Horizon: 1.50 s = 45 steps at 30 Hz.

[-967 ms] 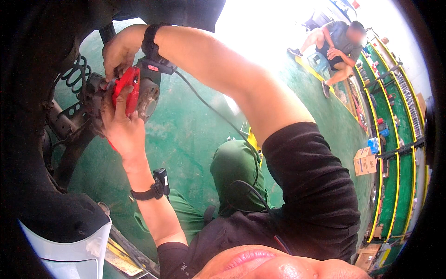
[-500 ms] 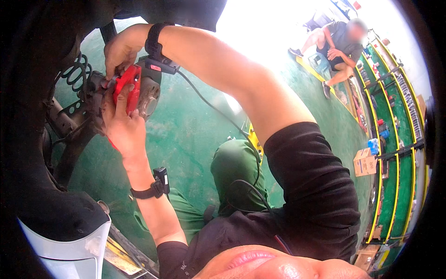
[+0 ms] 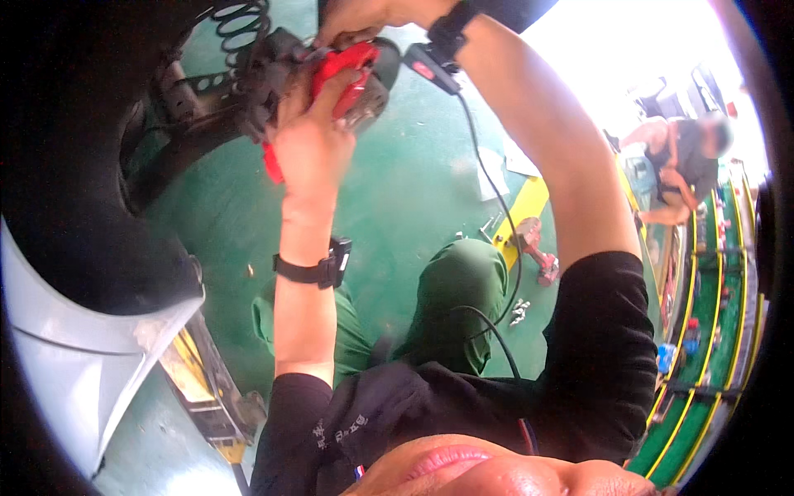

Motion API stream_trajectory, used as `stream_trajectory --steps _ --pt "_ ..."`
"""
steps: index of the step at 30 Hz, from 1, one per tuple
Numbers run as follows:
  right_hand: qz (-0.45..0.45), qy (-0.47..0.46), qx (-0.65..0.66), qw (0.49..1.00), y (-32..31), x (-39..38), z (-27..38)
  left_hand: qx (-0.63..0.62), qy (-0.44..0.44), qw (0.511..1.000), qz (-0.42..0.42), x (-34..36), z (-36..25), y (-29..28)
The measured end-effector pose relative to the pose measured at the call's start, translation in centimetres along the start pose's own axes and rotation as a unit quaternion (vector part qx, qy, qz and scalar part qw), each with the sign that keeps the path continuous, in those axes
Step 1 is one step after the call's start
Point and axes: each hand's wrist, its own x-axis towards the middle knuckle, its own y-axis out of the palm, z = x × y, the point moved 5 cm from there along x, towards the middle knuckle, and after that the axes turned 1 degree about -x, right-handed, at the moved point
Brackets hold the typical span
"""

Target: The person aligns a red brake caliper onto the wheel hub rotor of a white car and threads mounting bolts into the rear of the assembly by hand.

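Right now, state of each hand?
Left hand: closed on the red part.
Right hand: bent over beside the red part; grip can't be told.

Worn are a black short-sleeved shirt (image 3: 422, 388), green trousers (image 3: 461, 285), black wrist straps (image 3: 299, 271) and a dark cable (image 3: 474, 132).

Red part (image 3: 345, 62), partly hidden by the left hand (image 3: 314, 149).
Above it, the top edge crops the right hand (image 3: 364, 18).
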Motion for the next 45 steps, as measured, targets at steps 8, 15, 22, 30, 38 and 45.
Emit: stream_trajectory --steps 8,15,22,30,38,45 --pt "0.013 -0.167 -0.361 0.917 0.7 1.6 0.6 -0.04 -0.04 0.998 0.004 -0.5 -0.8 0.3" --pt "-0.039 -0.298 -0.526 0.795 1.2 0.1 1.6 -0.035 -0.037 0.999 0.004 -0.5 -0.7 0.7" --pt "-0.123 -0.114 -0.321 0.932 1.4 -3.0 4.4 -0.04 -0.033 0.998 -0.025 -0.6 -0.3 0.3" --pt "-0.136 -0.124 -0.348 0.919 1.6 -5.3 5.4 -0.027 -0.04 0.999 -0.016 -0.6 -0.5 0.4" --pt "-0.209 -0.229 -0.139 0.941 1.0 -4.7 2.1 -0.013 -0.025 0.999 -0.022 -0.6 -0.6 0.7" --pt "-0.226 -0.21 0.06 0.949 0.8 -6.0 1.6 -0.012 -0.024 1.0 -0.014 -0.5 -0.3 0.5"
